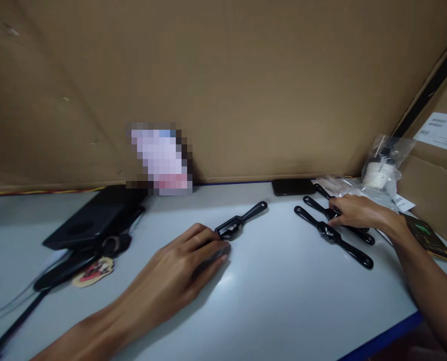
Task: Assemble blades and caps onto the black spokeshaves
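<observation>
Near the middle of the table, my left hand is closed over one end of a black spokeshave. Its far handle, with a hole at the tip, points up and right, while the near handle is hidden under my fingers. On the right, my right hand reaches over several similar tools lying roughly side by side. Its thumb and fingers close on the middle of the second spokeshave, which still appears to lie on the table. Closest to me in that group is another spokeshave; the one farthest back is partly covered by my hand.
A dark phone lies near the cardboard wall. Plastic bags and a white cup stand in the right corner. On the left are a black flat device, cables and a colourful cutout. A blurred upright screen leans behind.
</observation>
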Action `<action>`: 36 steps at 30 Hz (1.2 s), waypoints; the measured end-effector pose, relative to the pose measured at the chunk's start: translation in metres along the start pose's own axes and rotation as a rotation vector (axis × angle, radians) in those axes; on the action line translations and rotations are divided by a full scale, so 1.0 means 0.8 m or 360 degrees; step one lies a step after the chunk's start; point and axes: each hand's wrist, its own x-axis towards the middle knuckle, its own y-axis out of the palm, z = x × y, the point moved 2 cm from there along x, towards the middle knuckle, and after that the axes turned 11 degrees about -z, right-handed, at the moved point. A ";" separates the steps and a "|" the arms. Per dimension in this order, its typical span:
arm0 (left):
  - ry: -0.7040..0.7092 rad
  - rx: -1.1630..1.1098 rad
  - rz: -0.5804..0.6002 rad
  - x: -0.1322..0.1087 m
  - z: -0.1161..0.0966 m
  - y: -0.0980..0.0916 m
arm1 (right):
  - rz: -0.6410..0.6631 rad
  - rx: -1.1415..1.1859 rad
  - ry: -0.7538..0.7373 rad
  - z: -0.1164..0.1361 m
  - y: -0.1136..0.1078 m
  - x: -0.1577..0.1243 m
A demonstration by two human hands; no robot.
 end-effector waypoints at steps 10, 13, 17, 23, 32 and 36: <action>-0.0048 0.0093 -0.0064 -0.003 0.013 0.009 | -0.0063 -0.0065 -0.0015 0.008 0.000 0.006; -0.0022 0.0093 -0.0098 -0.005 0.023 0.016 | -0.0103 -0.0076 -0.0004 0.017 -0.004 0.008; -0.0001 0.0142 0.0004 -0.005 0.028 0.025 | -0.0155 -0.0095 0.0037 0.017 -0.012 0.007; -0.0051 0.0109 -0.0064 -0.001 0.018 0.019 | -0.0500 -0.0073 0.0027 0.035 -0.036 -0.008; 0.0006 -0.0215 -0.0186 -0.003 -0.012 0.001 | -0.0400 0.0291 -0.0852 0.148 -0.018 -0.061; 0.0149 -0.0231 0.0038 -0.009 -0.040 0.000 | -0.0468 0.0435 -0.1052 0.175 -0.003 -0.066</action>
